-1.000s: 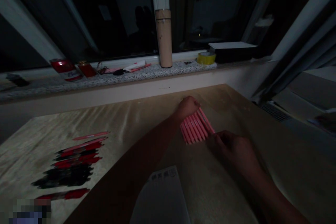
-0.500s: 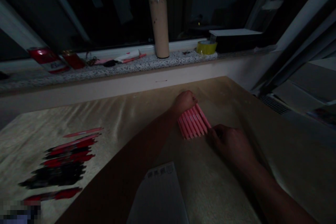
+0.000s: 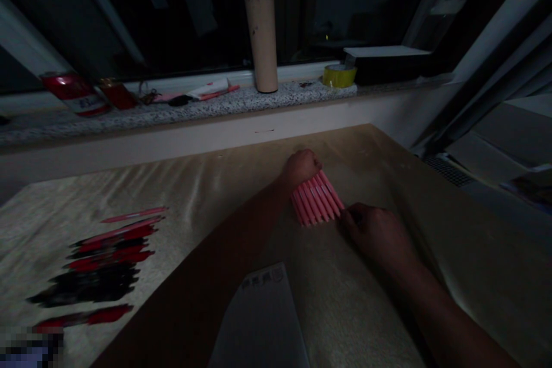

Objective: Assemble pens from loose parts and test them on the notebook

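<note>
A row of several pink pens (image 3: 318,202) lies side by side on the wooden table (image 3: 207,184). My left hand (image 3: 301,165) rests curled on the far ends of the pens, pressing them. My right hand (image 3: 375,232) sits at the near right end of the row, its fingers curled against the last pen. The scene is dim, so the fingertips are hard to make out.
Red and black pens (image 3: 97,264) lie in a loose group at the left of the table. A white sheet (image 3: 263,316) lies near me. On the stone windowsill stand a tall beige cylinder (image 3: 261,29), a yellow tape roll (image 3: 339,76), a red can (image 3: 73,94) and a flat box (image 3: 388,63).
Both hands stay at the pink pens; my right hand has shifted slightly closer to the row's end. The view has tilted down a little.
</note>
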`<state>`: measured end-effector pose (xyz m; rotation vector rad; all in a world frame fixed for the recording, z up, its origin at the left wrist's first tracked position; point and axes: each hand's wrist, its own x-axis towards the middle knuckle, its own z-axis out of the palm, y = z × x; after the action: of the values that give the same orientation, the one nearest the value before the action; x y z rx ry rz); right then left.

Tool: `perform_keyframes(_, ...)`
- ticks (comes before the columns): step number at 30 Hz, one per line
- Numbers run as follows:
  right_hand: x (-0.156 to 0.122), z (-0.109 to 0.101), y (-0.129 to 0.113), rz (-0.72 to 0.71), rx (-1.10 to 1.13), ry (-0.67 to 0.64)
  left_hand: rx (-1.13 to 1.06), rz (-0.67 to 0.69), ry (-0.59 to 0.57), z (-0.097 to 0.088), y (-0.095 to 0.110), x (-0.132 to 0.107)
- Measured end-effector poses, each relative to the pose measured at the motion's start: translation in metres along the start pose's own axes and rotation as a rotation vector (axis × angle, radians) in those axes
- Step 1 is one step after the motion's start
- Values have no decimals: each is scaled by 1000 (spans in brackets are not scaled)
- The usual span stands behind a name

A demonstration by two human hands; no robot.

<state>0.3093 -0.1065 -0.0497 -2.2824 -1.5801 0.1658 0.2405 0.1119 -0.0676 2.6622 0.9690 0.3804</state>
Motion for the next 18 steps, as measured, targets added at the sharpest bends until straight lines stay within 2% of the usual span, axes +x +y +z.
perform_keyframes(18, 2, -4, 3, 21, 10, -56, -16, -18, -23, 0, 0, 1)
